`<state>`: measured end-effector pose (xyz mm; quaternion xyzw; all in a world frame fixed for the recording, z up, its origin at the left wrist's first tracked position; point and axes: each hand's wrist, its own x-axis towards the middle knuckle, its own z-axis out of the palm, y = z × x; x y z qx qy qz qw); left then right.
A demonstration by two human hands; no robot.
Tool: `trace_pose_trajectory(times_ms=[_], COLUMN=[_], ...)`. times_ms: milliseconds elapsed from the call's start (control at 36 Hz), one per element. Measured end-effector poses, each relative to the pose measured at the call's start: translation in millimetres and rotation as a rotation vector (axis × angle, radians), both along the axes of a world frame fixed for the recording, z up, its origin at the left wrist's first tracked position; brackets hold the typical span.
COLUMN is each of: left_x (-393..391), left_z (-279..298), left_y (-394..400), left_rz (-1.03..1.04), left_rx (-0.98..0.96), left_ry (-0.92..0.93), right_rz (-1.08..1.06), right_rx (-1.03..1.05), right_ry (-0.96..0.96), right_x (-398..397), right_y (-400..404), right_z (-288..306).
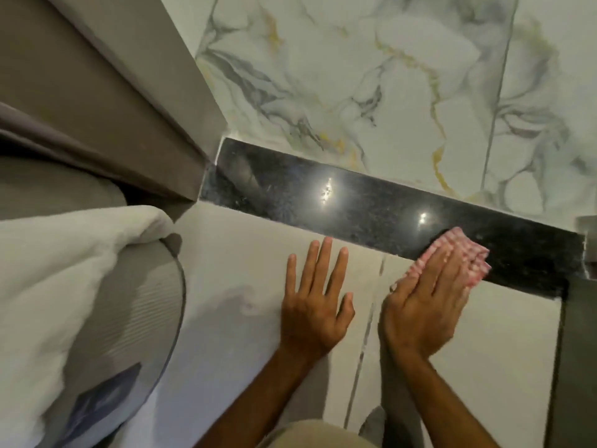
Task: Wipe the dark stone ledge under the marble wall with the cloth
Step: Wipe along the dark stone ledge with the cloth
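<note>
A dark polished stone ledge point(355, 202) runs from upper left to lower right beneath the white marble wall point(371, 92) with grey and gold veins. A pink-and-white checked cloth point(449, 242) lies on the ledge near its right end. My right hand point(426, 302) presses flat on the cloth, fingers together and blurred. My left hand point(315, 302) rests flat with fingers spread on the pale tile point(242, 253) just below the ledge, holding nothing.
A bed with a white duvet point(58, 270) and grey mattress edge point(135, 318) fills the left. A brown padded headboard point(113, 108) meets the ledge's left end. A dark vertical panel point(578, 350) stands at the right. A grout line point(365, 344) crosses the tile.
</note>
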<state>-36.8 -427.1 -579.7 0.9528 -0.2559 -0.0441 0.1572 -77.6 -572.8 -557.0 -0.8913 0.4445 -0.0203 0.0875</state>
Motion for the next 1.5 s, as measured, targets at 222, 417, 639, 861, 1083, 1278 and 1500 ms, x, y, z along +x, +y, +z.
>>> trace_pose_trajectory(times_ms=[222,417,639,861,1083,1278,1500], left_x=[16.4,24.1,21.5,19.6,19.1,20.8,21.6], left_z=[-16.4,-5.9,-5.0,-9.2,-1.4,-7.5,-7.7], left_y=[83.4,135.3,133.2,137.0,135.3,135.9,135.9], left_rz=[0.289,0.315,0.322,0.372,0.357,0.345,0.327], left_rx=[0.177,0.231,0.177,0.079,0.187,0.195,0.189], left_ry=[-0.029,0.021,-0.017,0.0,-0.05,-0.063,-0.05], right_rz=[0.581,1.167,0.602,0.948,1.404,0.795,1.311], right_rx=[0.026,0.125,0.031,0.124,0.04,0.085,0.118], right_ry=[-0.055,0.019,-0.007,-0.025,0.057,0.028,0.101], right_x=[166.0,92.6,91.5,187.8,84.9,142.6,137.6], right_y=[50.9,91.4,46.4,142.0,94.9,128.8,140.1], right_z=[-15.9,-13.0,3.9,-8.2,0.7,2.1,1.5])
